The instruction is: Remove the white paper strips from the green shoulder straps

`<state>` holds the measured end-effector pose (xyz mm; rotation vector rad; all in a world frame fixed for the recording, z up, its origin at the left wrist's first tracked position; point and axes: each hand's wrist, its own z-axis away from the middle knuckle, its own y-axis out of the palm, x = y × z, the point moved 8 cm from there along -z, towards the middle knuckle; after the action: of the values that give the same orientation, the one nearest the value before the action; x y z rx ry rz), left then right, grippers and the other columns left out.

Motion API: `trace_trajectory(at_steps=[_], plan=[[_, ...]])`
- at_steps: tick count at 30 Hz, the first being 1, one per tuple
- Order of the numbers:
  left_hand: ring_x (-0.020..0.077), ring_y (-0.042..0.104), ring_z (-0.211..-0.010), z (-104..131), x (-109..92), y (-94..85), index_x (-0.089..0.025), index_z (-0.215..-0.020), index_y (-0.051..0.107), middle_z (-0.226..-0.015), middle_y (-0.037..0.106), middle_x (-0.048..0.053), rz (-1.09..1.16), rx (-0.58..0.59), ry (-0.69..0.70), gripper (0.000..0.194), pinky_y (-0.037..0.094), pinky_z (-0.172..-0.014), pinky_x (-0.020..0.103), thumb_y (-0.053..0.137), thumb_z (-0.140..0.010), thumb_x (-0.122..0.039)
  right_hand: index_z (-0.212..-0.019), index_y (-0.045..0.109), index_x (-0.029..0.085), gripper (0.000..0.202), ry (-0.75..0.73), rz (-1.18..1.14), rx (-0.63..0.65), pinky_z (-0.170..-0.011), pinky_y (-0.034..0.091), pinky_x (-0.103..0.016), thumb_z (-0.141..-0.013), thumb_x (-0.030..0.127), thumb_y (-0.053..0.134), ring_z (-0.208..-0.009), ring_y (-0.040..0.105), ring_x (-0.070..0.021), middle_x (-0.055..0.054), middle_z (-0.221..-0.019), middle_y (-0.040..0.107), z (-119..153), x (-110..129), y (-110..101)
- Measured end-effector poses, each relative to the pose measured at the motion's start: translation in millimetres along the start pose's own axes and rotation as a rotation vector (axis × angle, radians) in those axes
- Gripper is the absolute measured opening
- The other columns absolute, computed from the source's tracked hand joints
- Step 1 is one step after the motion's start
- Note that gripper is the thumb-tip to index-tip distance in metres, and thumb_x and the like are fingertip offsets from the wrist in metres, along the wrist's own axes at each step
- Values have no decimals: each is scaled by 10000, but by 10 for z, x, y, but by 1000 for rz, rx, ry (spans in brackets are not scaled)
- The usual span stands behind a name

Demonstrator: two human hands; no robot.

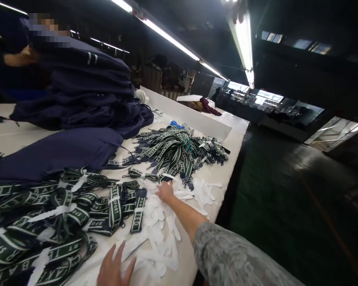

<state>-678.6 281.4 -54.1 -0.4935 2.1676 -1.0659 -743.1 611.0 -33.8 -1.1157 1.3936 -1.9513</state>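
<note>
My left hand (115, 267) hovers at the near edge with its fingers spread and nothing held, beside the loose white strips (155, 246). My right hand (166, 192) reaches forward to a small dark strap bundle (167, 178) with a white band around it. Its fingertips meet the bundle's near side; whether they grip it is hidden. Close by lies a folded green-and-white lettered strap (139, 210) wrapped with a white strip. Farther back spreads a large bunch of lettered straps (170, 149), tied with a green cord (185, 143), with metal hooks on the ends.
Banded strap bundles (62, 214) heap up on the left. Behind them are dark navy fabric (59, 153) and a tall stack of navy bags or garments (89, 87). Another person's hand (20, 57) is beside the stack. A white board (185, 113) stands across the table (223, 174).
</note>
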Motion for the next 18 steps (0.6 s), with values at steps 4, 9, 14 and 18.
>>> trace_trajectory(at_steps=[4,9,14,18], plan=[[351,611,-1138,134,-241,165,-116,-1149,687,-1224,669,181,-132,33,60,391,449,-965,551,379,-908,-135,-1239,594,175,336,3,27,18,-1082,378,-524,-961,363,565,-1278,482,-273,-106,-1344,542,505,-35,332],[313,630,-1092,471,-236,100,-123,-1141,692,-1175,702,138,-176,6,-47,387,394,-976,495,422,-882,-20,-1125,636,160,273,25,52,41,-1031,434,-481,-957,366,572,-1185,542,-246,-103,-1272,582,580,-211,359],[273,640,-1047,514,-228,-57,-162,-1045,710,-1074,732,94,-106,-114,-65,250,378,-1011,469,497,-918,-136,-889,672,127,302,-58,24,183,-800,545,-363,-900,428,649,-817,651,-165,-47,-883,683,89,-163,63],[258,654,-1007,582,-120,34,-215,-1010,705,-998,746,54,-57,-200,14,173,325,-1085,498,587,-886,-184,-728,717,153,425,-146,-41,82,-773,525,-371,-775,576,714,-837,672,-233,-95,-759,694,-675,189,-259]])
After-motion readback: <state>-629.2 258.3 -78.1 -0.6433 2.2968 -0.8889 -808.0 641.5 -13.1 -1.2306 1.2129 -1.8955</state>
